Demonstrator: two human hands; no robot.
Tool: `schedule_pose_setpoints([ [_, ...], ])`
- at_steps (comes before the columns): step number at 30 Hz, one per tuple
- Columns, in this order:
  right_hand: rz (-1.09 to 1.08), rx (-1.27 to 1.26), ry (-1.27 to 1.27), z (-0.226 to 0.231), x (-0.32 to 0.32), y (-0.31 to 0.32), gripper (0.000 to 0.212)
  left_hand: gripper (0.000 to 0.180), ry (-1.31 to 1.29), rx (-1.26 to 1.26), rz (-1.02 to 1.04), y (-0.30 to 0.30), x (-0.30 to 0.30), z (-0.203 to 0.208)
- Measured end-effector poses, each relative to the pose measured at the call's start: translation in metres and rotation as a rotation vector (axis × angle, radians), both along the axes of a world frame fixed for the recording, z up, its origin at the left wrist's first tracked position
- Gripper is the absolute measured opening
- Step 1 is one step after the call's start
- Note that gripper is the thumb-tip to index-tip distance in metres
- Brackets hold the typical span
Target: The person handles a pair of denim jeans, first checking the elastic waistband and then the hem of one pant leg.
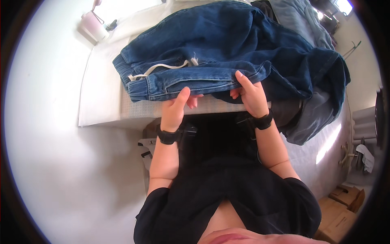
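Blue denim pants (pixel 191 40) lie spread over a table, their elastic waistband (pixel 138 90) at the left and a white drawstring (pixel 162 66) on top. Along the near side runs a pocket slit (pixel 199 82). My left hand (pixel 175 109) pinches the near edge below the slit's left end, thumb on top and fingers partly hidden underneath. Near the slit's right end, my right hand (pixel 252 96) holds the same edge, its thumb pressed on the denim. The edge is lifted slightly between both hands.
The table (pixel 101 97) has a pale cover and stands beside a white wall (pixel 44 101). Grey garments (pixel 300 126) hang over its right side. At the back left is a pink-and-white container (pixel 92 25). Cardboard boxes (pixel 337 215) sit at the lower right.
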State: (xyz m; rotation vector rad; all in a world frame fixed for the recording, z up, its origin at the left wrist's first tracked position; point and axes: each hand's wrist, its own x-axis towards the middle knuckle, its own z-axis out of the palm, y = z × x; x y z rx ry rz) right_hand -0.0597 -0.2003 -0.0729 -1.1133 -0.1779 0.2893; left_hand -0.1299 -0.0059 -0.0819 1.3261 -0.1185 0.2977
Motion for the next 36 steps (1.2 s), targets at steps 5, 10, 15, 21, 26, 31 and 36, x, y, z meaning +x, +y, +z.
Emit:
schedule_pose_setpoints([
  [5, -0.011, -0.002, 0.014, -0.001, -0.001, 0.002, 0.019, 0.036, 0.011, -0.096, 0.085, -0.013, 0.008, -0.006],
  [10, -0.037, -0.004, -0.017, 0.000, -0.001, 0.003, 0.022, 0.050, 0.001, -0.105, 0.017, -0.010, 0.005, -0.017],
  [15, -0.035, -0.014, -0.022, -0.001, -0.001, 0.004, 0.024, 0.065, -0.095, -0.028, -0.016, -0.009, 0.006, -0.022],
  [21, -0.059, -0.012, -0.015, 0.001, -0.003, 0.004, 0.024, 0.058, -0.123, -0.095, -0.044, -0.008, 0.005, -0.021],
  [26, 0.002, -0.020, -0.121, -0.006, -0.004, 0.000, 0.022, 0.036, -0.099, -0.155, -0.044, -0.010, 0.003, -0.017],
  [31, 0.237, -0.270, -0.257, 0.000, -0.011, 0.004, 0.021, 0.019, -0.056, -0.078, 0.027, -0.016, 0.004, -0.013],
  [36, 0.211, -0.286, -0.151, 0.007, -0.012, 0.016, 0.019, 0.018, -0.044, -0.036, 0.041, -0.016, 0.003, -0.012],
])
